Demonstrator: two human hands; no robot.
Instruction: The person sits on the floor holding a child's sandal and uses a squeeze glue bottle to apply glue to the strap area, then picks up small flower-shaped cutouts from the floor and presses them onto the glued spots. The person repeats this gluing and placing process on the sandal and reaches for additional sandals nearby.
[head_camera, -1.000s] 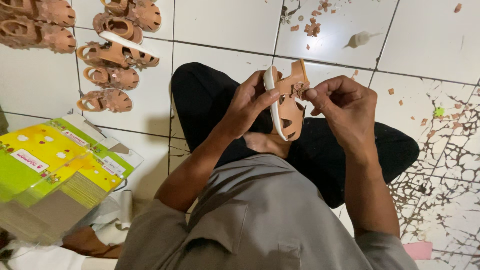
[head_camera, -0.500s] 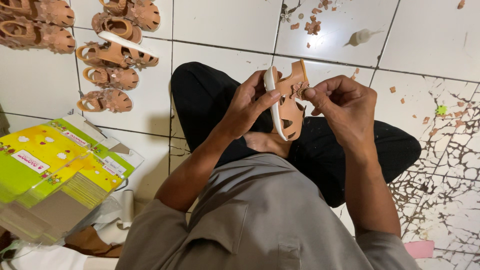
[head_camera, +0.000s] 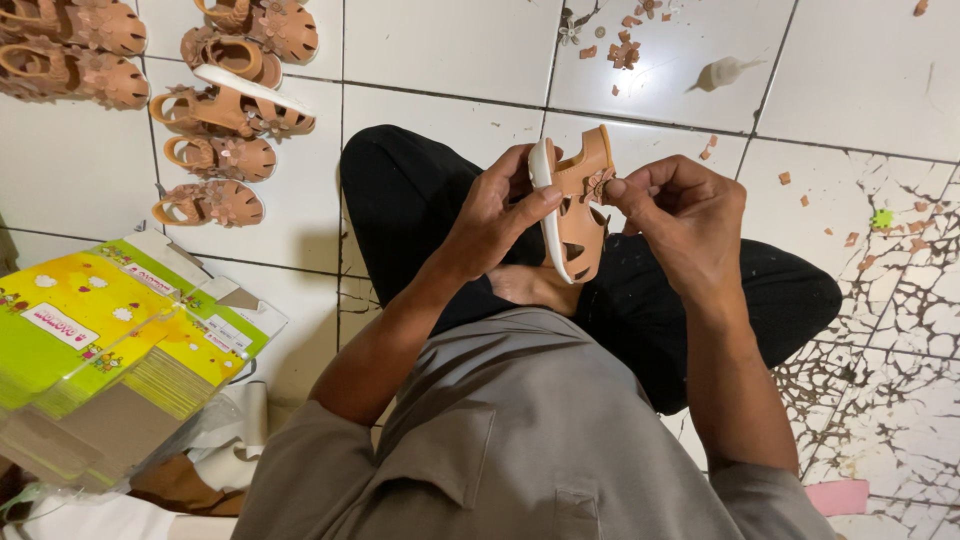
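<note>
A small tan child's sandal (head_camera: 580, 215) with a white sole is held up on its side over my crossed legs. My left hand (head_camera: 495, 215) grips it by the white sole edge, thumb across the sole. My right hand (head_camera: 680, 215) pinches the flower ornament on the sandal's upper strap between thumb and forefinger. I sit on a white tiled floor (head_camera: 450, 60) in black trousers and a grey shirt.
Several matching tan sandals (head_camera: 215, 110) lie in rows at the upper left. A stack of flat yellow-green cartons in clear wrap (head_camera: 90, 340) sits at the left. Tan scraps (head_camera: 625, 40) and a whitish lump (head_camera: 725, 72) litter the tiles beyond my knees; cracked tiles at right.
Both hands stay on the sandal with almost no movement; the right fingers keep pinching at the strap ornament.
</note>
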